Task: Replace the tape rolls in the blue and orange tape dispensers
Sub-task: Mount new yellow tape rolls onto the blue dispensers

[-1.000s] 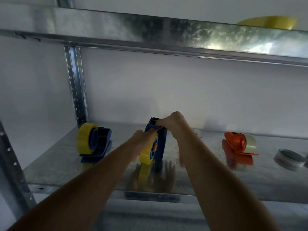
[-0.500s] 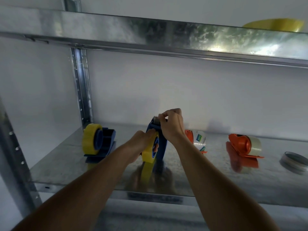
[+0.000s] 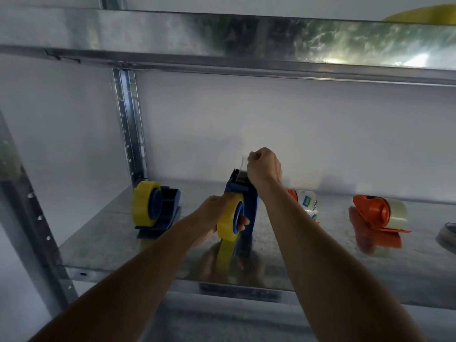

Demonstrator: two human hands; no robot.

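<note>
A blue tape dispenser stands upright at the middle of the metal shelf, with a yellow tape roll on its hub. My left hand grips that roll and dispenser from the left. My right hand is above the dispenser's cutter end, pinching a thin strip of tape pulled up from it. A second blue dispenser with a yellow roll lies at the left. An orange dispenser with a clear roll lies at the right.
Another orange dispenser with a labelled clear roll lies partly hidden behind my right forearm. A grey flat roll sits at the far right edge. A yellow roll rests on the upper shelf. A perforated upright post stands at the back left.
My right hand has lifted from the dispenser's top end, drawing a strip of tape upward. The left hand stays on the yellow roll. The view has shifted, showing the orange dispenser behind my arm.
</note>
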